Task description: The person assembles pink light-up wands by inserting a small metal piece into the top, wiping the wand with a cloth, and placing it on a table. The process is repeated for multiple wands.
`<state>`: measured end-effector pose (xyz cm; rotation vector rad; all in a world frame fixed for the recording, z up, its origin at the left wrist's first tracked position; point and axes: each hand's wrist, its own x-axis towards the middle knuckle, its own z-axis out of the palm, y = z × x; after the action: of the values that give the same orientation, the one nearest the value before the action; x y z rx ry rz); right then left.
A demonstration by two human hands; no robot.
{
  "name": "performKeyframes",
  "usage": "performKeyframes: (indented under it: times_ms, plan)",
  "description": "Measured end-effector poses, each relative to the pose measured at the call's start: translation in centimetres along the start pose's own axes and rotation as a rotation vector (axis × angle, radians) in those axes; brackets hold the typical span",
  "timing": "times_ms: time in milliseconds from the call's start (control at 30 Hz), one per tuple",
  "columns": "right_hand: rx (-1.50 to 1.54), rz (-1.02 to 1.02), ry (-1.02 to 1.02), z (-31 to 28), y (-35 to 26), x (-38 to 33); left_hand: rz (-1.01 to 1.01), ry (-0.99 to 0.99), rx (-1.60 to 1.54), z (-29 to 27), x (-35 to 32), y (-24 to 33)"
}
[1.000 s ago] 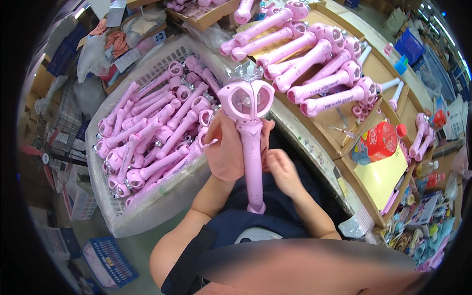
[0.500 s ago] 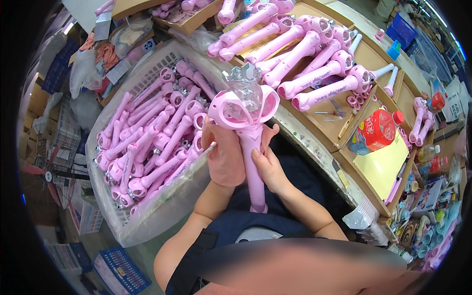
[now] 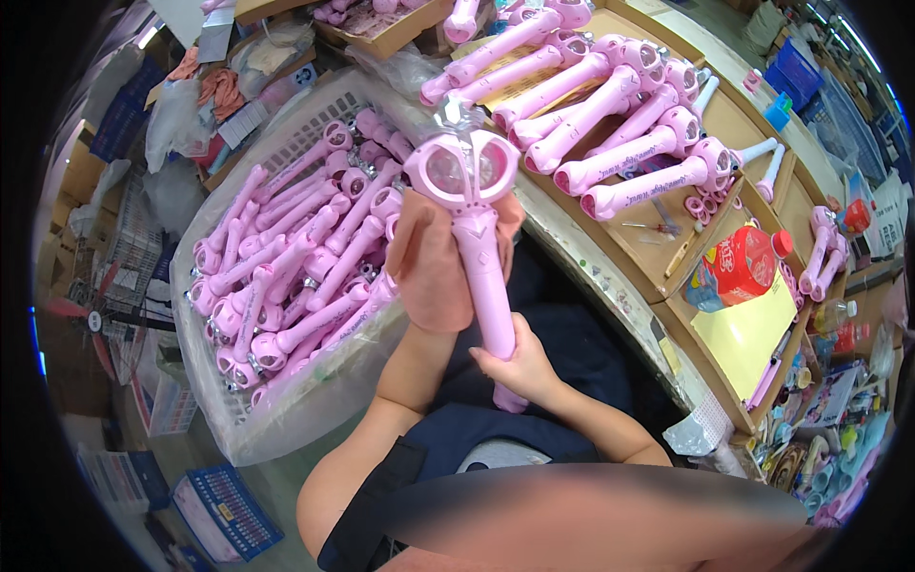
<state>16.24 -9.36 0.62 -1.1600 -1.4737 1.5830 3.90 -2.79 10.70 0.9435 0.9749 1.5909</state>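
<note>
In front of my body I hold a pink toy wand (image 3: 488,276), tilted a little with its round head up. The head has oval windows over a clear ball and a silver crown on top. My right hand (image 3: 526,364) is closed round the lower handle. A peach-coloured cloth (image 3: 429,272) covers my left hand (image 3: 433,334), whose fingers are hidden; the cloth is bunched behind and beside the wand just below its head. To the left, a white basket (image 3: 229,419) lined with clear plastic holds many similar wands (image 3: 315,243).
On the workbench (image 3: 610,286) at right, several more wands (image 3: 634,167) lie on cardboard trays (image 3: 658,257). A red-labelled bottle (image 3: 739,267) rests by a yellow sheet (image 3: 743,334). Blue-and-white crates (image 3: 229,515) stand on the floor at lower left.
The wand has turned about its length, so its front windows now face me. My right hand has slid down the handle. The cloth now sits higher, close under the head.
</note>
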Motion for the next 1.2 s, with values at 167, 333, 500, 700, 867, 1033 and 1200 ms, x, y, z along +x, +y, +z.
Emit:
performKeyframes:
  times_ms: [167,333,500,700,867,1033,1200]
  plan:
    - [-0.109,-0.030,0.088,-0.8,0.8,1.0,-0.089,-0.053,-0.100,0.0,-1.1,-1.3]
    - [-0.070,-0.043,0.058,-0.7,1.7,1.3,-0.126,-0.080,-0.089,-1.2,-2.1,-3.9]
    - [-0.078,-0.056,0.063,-0.8,2.3,1.1,-0.084,-0.183,-0.113,-1.9,-1.2,-4.9]
    - [-0.151,-0.061,-0.033,-1.1,1.8,-0.2,-0.161,-0.372,-0.573,-1.1,1.9,-2.4]
    - [-0.173,-0.019,0.014,-1.2,1.6,0.1,-0.058,-0.269,0.064,-0.4,0.7,-0.7]
    - [-0.011,-0.126,0.024,-1.3,1.9,0.7,-0.244,-0.179,-0.054,-0.4,-2.6,-2.5]
    - [-0.032,-0.120,-0.006,-1.3,2.0,0.5,-0.384,-0.273,-0.227,-2.5,-2.4,-5.2]
